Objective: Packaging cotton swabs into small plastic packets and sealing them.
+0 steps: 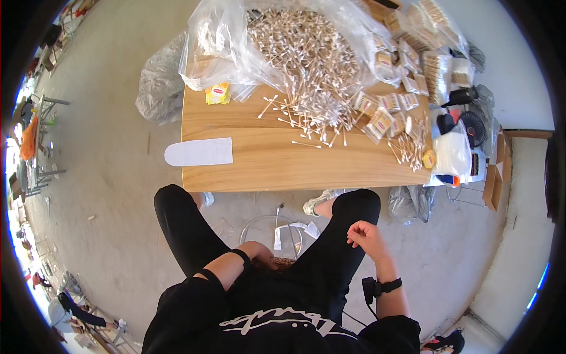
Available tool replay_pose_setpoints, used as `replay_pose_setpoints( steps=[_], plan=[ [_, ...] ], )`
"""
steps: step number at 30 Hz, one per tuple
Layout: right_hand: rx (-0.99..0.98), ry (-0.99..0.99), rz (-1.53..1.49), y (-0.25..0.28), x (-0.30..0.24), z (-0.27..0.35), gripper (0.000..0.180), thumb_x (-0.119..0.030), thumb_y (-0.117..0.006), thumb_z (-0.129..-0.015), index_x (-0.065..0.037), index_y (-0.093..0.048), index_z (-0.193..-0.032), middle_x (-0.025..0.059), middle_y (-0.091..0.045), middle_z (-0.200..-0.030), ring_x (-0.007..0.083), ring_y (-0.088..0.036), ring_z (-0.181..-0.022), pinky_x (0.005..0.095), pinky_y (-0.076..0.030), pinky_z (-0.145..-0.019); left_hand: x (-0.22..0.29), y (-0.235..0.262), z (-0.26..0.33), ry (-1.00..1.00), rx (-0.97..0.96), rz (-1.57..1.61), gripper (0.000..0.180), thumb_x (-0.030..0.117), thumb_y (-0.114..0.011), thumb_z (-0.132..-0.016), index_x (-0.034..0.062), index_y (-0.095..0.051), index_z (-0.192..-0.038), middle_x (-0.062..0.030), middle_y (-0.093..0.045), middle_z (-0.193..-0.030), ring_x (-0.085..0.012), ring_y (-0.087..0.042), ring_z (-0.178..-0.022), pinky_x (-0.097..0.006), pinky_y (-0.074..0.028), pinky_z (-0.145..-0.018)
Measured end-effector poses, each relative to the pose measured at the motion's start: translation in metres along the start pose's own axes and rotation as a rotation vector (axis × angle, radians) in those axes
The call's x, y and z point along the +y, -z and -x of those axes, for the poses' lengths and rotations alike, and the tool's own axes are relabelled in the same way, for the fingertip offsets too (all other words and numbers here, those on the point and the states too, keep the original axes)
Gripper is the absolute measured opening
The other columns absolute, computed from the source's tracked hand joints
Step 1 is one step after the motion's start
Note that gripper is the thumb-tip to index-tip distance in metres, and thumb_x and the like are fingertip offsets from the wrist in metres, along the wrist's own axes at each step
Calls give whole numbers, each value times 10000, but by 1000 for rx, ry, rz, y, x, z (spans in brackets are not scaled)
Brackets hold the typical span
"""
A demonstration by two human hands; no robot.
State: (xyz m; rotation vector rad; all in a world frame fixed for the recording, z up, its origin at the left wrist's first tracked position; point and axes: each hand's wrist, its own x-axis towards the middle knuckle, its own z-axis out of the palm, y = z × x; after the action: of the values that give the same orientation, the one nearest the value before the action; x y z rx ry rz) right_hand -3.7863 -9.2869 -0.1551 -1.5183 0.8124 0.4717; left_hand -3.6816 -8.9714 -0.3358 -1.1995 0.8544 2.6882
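Observation:
My left hand (262, 255) is down between my thighs, beside a reddish-brown woven seat edge (284, 264); its fingers are mostly hidden, so any grip cannot be made out. Above my right thigh hangs my right hand (367, 237), its fingers loosely curled together with nothing visible in them. Neither hand is at the wooden table (265, 168). A large heap of cotton swabs (315, 65) spills from a clear plastic bag (221, 44) at the table's far side. Packed swab bags (377, 123) lie to its right.
A white round-ended strip (199, 152) overhangs the table's left edge. Yellow labels (218, 93) lie behind it. At the right are loose swabs (408, 144), a round yellow-lidded container (428, 158), a white plastic bag (453, 152) and a small black fan (473, 128). Cardboard (497, 177) stands beyond.

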Motion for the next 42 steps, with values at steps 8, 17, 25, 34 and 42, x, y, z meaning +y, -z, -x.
replay_pose_setpoints(
  steps=[8,17,25,34,42],
  plan=[
    [47,18,-23,14,-38,-9,92,-103,-629,-911,-14,-606,-910,22,-623,-793,106,-636,-710,236,-520,-604,-6,34,66,79,134,-10,554,531,-631,-851,91,-642,-1186,-94,-677,-1101,-243,-636,-924,-395,-508,-794],
    [198,237,11,-6,-42,-16,77,-106,-604,-923,-31,-602,-903,18,-618,-772,92,-614,-681,221,-500,-594,-36,87,92,79,345,-446,577,526,-530,-907,113,-559,-1309,-126,-617,-1260,-290,-580,-1122,-437,-470,-924],
    [328,386,-23,-74,-77,-66,110,-121,-607,-909,-11,-604,-908,51,-631,-766,119,-613,-679,240,-503,-607,3,21,236,-546,1037,49,396,317,-544,-945,68,-593,-1250,-170,-636,-1194,-328,-569,-1160,-428,-444,-969],
    [624,852,522,-163,-98,-154,73,-114,-625,-851,-59,-604,-893,131,-639,-784,326,-621,-680,413,-497,-610,-26,55,237,-174,2059,-659,674,295,-586,-902,35,-312,-1461,-127,-284,-1534,-284,-241,-1434,-449,-206,-1172],
    [772,874,707,-173,-103,-161,94,-70,-621,-812,-101,-575,-887,112,-599,-753,340,-598,-646,454,-479,-546,-14,64,236,-69,2027,-574,710,350,-579,-888,55,-304,-1471,-150,-233,-1554,-304,-217,-1440,-488,-175,-1164]
  ],
)
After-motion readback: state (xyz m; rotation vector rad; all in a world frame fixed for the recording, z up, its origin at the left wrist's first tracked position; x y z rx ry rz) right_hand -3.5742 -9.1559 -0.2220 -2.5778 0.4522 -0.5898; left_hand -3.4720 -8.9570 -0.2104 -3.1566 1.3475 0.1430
